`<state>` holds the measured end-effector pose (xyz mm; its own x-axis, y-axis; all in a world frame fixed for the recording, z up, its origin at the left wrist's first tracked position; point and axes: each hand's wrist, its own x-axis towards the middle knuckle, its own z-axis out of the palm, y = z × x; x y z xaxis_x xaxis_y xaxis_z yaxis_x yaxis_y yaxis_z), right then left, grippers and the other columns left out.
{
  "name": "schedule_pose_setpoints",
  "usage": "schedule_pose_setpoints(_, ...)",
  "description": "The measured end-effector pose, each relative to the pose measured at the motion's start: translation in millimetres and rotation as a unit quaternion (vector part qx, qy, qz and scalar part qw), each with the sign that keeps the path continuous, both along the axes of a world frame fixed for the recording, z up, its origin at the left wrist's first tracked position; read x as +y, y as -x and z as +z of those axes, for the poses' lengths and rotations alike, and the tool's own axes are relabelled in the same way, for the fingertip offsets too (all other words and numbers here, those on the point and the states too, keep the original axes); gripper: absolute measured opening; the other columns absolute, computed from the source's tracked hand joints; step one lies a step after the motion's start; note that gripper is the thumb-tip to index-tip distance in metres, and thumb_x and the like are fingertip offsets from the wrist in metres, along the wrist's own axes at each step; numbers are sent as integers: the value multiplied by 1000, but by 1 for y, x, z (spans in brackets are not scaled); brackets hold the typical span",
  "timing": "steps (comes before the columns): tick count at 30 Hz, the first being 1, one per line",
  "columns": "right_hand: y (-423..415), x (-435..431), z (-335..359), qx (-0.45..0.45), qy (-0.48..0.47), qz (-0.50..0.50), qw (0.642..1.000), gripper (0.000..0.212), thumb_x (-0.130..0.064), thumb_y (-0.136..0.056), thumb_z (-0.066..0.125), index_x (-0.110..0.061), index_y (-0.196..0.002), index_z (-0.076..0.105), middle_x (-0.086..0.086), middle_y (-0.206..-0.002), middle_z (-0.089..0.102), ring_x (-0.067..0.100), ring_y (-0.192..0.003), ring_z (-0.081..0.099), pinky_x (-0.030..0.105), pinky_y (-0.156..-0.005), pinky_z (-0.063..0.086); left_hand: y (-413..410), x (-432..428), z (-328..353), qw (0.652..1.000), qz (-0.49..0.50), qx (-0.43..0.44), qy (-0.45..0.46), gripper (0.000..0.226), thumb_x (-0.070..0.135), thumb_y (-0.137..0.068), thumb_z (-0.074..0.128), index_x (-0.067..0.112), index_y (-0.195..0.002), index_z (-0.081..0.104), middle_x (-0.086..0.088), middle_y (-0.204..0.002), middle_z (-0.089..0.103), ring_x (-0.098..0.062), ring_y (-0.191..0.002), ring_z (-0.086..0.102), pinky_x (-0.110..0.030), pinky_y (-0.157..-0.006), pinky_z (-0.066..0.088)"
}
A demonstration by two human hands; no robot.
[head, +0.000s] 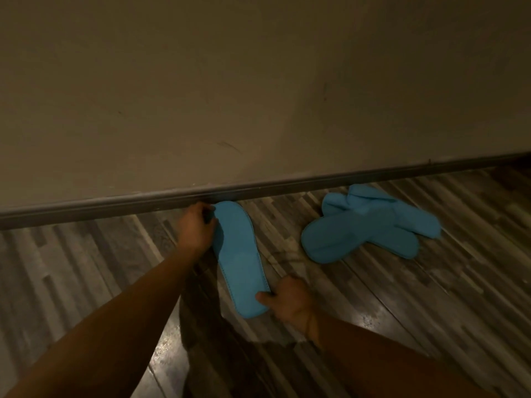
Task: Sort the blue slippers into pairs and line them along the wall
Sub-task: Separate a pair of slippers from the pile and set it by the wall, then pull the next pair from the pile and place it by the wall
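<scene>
Bare forearms nearest camera, reaching forward over wood-pattern floor (pixel 402 282). Left hand (pixel 195 228) at far end of blue slipper (pixel 240 254), grip closed on its edge, right against dark baseboard (pixel 86 208). Slipper sole-up, lengthwise from baseboard toward camera; whether flat on floor or lifted, cannot tell. Right hand (pixel 290 303) at near end, grip pinching rim, thumb on top. Further right: loose pile of blue slippers (pixel 367 225), overlapping, near wall (pixel 258 81), well apart from held one.
</scene>
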<state>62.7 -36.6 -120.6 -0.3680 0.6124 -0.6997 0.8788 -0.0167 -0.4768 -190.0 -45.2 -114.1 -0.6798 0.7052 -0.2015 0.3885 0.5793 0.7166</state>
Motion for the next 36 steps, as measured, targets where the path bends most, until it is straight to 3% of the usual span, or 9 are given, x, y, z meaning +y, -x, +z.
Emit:
schedule_pose_setpoints(6, -43, 72, 40, -32, -71, 131, 988, 53, -62, -79, 64, -16, -59, 46, -6, -53, 43, 9, -47, 42, 26, -49, 35, -12, 3, 2, 998, 27, 29, -46, 34, 15, -82, 72, 6, -113, 63, -19, -111, 64, -34, -101, 62, -47, -89, 53)
schedule_pose_setpoints(9, -82, 128, 65, -23, -114, 93, 989, 36, -53, -78, 72, -25, -64, 55, -11, -58, 53, 2, -53, 56, 27, -58, 47, -45, 19, 13, 997, 26, -41, -65, 32, 13, -81, 75, 3, -109, 65, -18, -102, 67, -30, -94, 63, -43, -88, 52)
schedule_pose_setpoints(12, -122, 176, 91, -16, -164, 44, 985, 38, -36, -81, 77, -26, -58, 49, -10, -55, 50, 3, -45, 54, 11, -45, 42, -88, 38, 21, 994, 7, -94, -53, 18, 18, -80, 76, 10, -94, 67, -9, -87, 68, -24, -85, 63, -35, -79, 47)
schedule_pose_setpoints(15, -154, 220, 89, -75, -215, 6, 974, 45, -42, -82, 74, -19, -56, 45, -3, -57, 48, 10, -53, 48, 28, -51, 35, -126, 55, 20, 990, 0, -139, -11, 18, 26, -81, 75, 14, -90, 65, -4, -82, 66, -22, -83, 61, -32, -76, 43)
schedule_pose_setpoints(20, -181, 257, 63, -88, -236, -81, 964, 38, -35, -84, 73, -3, -102, 61, 18, -101, 65, 33, -96, 61, 32, -72, 38, -166, 75, 7, 979, -8, -201, 41, 21, 26, -81, 72, 12, -66, 69, 1, -56, 63, -18, -61, 62, -29, -58, 44)
schedule_pose_setpoints(23, -179, 265, 49, -78, -225, -97, 966, 45, -28, -88, 69, -1, -121, 56, 20, -118, 61, 34, -108, 59, 40, -87, 46, -176, 78, -6, 956, 11, -284, 67, 28, 27, -80, 75, 15, -56, 70, 1, -44, 61, -25, -57, 61, -35, -61, 50)
schedule_pose_setpoints(30, -175, 268, 32, -33, -230, -127, 964, 42, -21, -86, 70, -8, -124, 57, 16, -117, 64, 32, -109, 60, 41, -94, 46, -191, 82, -12, 950, 41, -302, 63, 20, 17, -84, 73, 7, -68, 69, -11, -61, 65, -25, -60, 61, -32, -59, 49)
schedule_pose_setpoints(33, -180, 262, 38, -17, -222, -151, 963, 44, -23, -85, 73, -9, -123, 58, 12, -104, 64, 29, -101, 62, 33, -81, 46, -188, 80, -11, 963, 33, -260, 60, 19, 16, -81, 76, 14, -65, 66, -9, -66, 68, -27, -66, 66, -38, -66, 58)
schedule_pose_setpoints(36, -186, 248, 46, -12, -214, -147, 966, 31, -30, -81, 77, -11, -102, 64, 3, -91, 59, 22, -85, 60, 30, -72, 42, -173, 76, -6, 969, 39, -241, 45, 10, 17, -77, 78, 14, -74, 68, -13, -77, 72, -33, -77, 71, -49, -75, 60)
